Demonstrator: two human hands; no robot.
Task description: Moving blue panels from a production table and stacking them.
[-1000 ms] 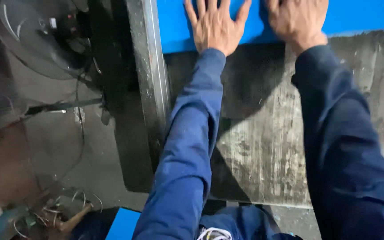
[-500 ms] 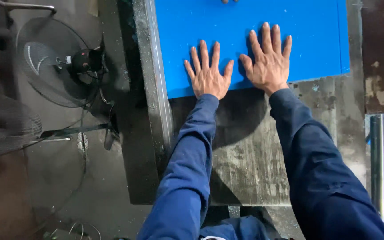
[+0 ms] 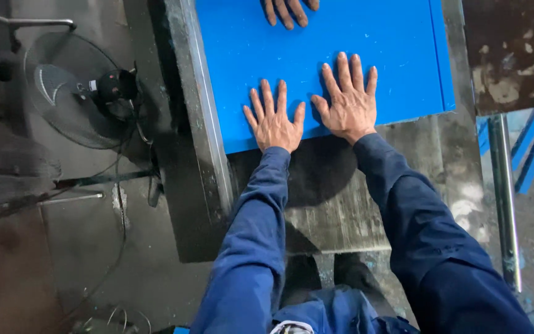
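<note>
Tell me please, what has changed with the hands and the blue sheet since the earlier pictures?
The blue sheet now reaches further toward the person over the table. The left hand and right hand, once at the top edge of the picture, now lie lower in it. Another person's fingers have appeared on the sheet's far side. Both palms stay flat and open on the sheet; the fan stays on the floor.

Blue sheet [image 3: 366, 43]: far end cut off by top edge. Another person's hand [image 3: 288, 8], far side: only fingers visible. Fan [image 3: 72, 93], left: detail too dark.
</note>
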